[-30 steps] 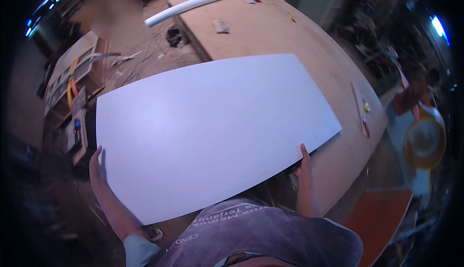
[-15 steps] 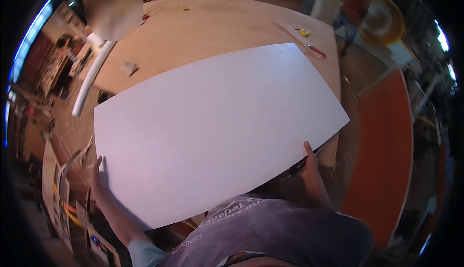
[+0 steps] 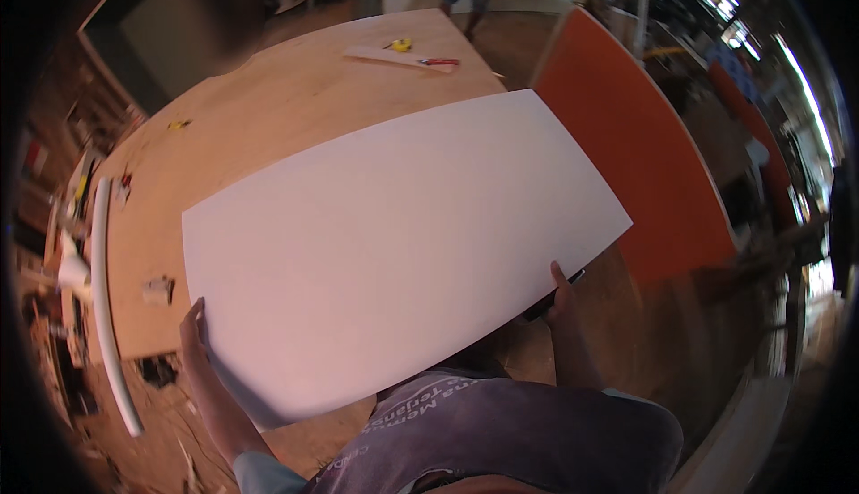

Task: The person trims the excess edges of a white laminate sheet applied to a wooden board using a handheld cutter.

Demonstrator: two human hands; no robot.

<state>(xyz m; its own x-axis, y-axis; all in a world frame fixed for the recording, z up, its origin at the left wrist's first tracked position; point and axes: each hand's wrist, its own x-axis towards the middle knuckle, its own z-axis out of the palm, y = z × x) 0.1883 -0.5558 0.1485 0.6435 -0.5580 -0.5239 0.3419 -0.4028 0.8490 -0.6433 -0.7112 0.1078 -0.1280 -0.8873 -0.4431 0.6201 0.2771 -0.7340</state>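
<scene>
A: In the head view, where is the white board (image 3: 394, 243) relative to the hands?

B: Between them, and reaching well ahead of both. The left hand (image 3: 191, 326) is at its left edge, towards the near corner. The right hand (image 3: 561, 297) is on the near long edge, towards the right corner

A: How are the hands set?

B: The right one pinches the board at the edge, thumb on the white face, the other fingers hidden below. The left one is curled about its edge, with a fingertip or thumb showing against the face; I cannot tell how its hidden fingers lie

A: And what is near the right hand?

B: A dark object (image 3: 540, 307) just under the edge, too covered to name. The near edge of the board comes close to the person's shirt (image 3: 510, 431)

A: Is the board resting on the table (image 3: 268, 100)?

B: I cannot tell; it hides part of the table. Beyond it lie a wood strip (image 3: 376, 55), a yellow tape measure (image 3: 400, 46) and a red tool (image 3: 440, 62). A white tube (image 3: 105, 306) is at the left end, and an orange panel (image 3: 635, 145) stands out to the right
</scene>
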